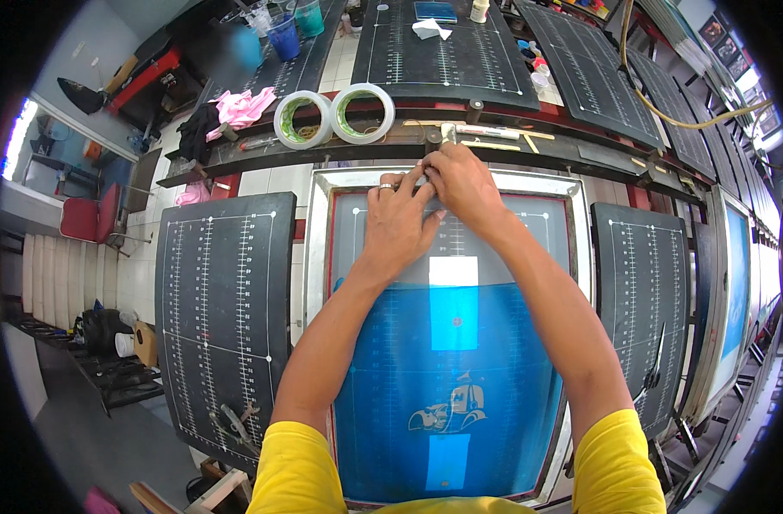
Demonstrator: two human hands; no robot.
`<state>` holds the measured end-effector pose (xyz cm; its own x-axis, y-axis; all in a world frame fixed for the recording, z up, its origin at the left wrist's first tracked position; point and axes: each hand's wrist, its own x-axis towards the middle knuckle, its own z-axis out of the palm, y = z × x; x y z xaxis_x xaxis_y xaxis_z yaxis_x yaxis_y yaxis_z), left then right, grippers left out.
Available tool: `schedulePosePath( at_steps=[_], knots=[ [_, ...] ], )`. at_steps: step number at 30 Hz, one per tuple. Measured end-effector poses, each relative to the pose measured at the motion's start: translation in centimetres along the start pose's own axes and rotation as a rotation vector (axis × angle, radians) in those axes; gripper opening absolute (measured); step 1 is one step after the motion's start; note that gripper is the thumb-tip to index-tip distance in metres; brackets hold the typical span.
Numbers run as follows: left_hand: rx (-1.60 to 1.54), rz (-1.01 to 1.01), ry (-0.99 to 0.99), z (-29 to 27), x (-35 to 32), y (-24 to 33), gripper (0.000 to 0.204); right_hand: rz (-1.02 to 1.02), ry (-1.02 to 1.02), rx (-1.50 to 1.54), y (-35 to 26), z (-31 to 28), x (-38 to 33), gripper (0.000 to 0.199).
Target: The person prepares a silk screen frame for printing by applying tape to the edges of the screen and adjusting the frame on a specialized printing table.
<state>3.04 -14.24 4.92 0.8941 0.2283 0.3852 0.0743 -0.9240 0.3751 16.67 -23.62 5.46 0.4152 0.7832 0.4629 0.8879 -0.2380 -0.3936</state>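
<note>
In the head view, the left hand (397, 224) and right hand (460, 184) meet, fingers pinched narrow, at the far edge of the metal-framed blue printing screen (447, 368); whether they hold anything I cannot tell. Two white tape rolls (333, 116) lie on the dark rail (580, 154) just beyond.

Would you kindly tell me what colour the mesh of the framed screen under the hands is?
Blue mesh, seen in the head view.
</note>
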Motion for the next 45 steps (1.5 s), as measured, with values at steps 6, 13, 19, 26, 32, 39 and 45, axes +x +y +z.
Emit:
schedulePosePath(
  at_steps=[6,13,19,26,32,39,45],
  knots=[
    [-0.030,-0.011,-0.040,-0.1,-0.1,-0.5,0.042,0.123,-0.108,-0.113,-0.2,0.0,0.8,0.013],
    [-0.053,-0.005,-0.012,-0.3,-0.3,-0.6,0.040,0.062,-0.084,-0.051,0.1,-0.8,0.1,0.014],
    [-0.063,-0.018,-0.019,-0.2,-0.2,-0.4,0.040,0.078,-0.055,-0.050,0.3,-0.1,0.2,0.013],
    [-0.038,-0.005,-0.005,0.1,-0.5,-0.4,0.039,0.039,-0.154,-0.147,-0.4,-0.9,0.5,0.020],
    [-0.025,-0.019,-0.030,0.2,-0.4,-0.2,0.038,0.013,-0.171,-0.285,-0.3,-0.1,1.0,0.022],
    [-0.054,-0.041,-0.038,-0.3,-0.6,-0.2,0.038,0.022,-0.255,-0.255,-0.9,-1.1,1.0,0.027],
    [-0.072,-0.032,-0.042,-0.2,-0.3,0.0,0.038,0.010,-0.233,-0.259,0.1,-0.9,0.9,0.027]
  ],
)
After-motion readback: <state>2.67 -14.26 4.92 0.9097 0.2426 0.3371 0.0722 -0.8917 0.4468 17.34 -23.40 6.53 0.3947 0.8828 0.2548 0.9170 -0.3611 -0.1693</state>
